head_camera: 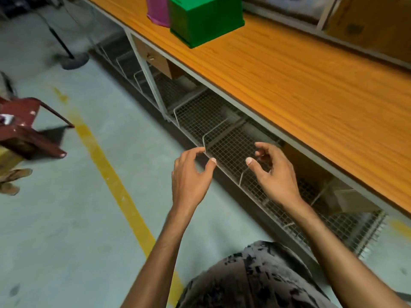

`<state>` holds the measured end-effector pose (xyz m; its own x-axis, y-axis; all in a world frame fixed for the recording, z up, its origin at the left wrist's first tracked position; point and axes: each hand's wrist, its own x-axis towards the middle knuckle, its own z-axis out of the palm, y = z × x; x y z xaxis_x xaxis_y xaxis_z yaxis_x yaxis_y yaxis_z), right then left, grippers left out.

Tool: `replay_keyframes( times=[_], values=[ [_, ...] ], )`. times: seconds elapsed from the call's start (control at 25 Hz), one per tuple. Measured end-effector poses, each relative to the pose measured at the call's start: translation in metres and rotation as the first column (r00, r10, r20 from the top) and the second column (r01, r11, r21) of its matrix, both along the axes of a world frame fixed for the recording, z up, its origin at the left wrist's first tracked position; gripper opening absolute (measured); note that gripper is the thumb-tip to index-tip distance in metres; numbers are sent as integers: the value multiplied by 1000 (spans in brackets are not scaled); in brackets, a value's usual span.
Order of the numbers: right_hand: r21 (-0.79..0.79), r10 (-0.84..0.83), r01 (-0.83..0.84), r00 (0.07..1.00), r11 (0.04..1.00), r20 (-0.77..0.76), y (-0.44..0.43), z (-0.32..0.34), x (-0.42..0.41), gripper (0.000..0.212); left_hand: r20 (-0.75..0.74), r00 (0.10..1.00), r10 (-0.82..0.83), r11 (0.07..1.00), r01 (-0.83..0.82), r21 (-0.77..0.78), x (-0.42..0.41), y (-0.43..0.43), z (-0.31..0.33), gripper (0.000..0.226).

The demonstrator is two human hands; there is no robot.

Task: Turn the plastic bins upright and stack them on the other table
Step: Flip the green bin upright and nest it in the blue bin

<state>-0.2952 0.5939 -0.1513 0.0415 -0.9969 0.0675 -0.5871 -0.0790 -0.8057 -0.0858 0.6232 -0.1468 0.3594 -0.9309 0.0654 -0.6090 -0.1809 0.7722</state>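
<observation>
A green plastic bin (205,20) stands upside down, rim on the wood, on the orange wooden table (300,85) at the top of the view. A pink bin (157,10) stands just left of it, also rim down and cut off by the frame's top edge. My left hand (191,174) and my right hand (274,172) hover side by side below the table's front edge, far from both bins. Both hands hold nothing, with their fingers curled and apart.
Wire mesh trays (222,134) sit on a low shelf under the table. A dark red plastic chair (26,127) stands at the left on the grey floor, which has a yellow line (115,181). A cardboard box (373,23) sits at the back right.
</observation>
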Motion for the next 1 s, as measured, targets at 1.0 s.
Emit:
replay_keyframes(
  times=[1.0],
  values=[
    [-63, 28, -8, 947, 998, 319, -420, 41, 351, 39, -133, 988, -80, 989, 62, -135, 340, -421, 47, 34]
  ],
)
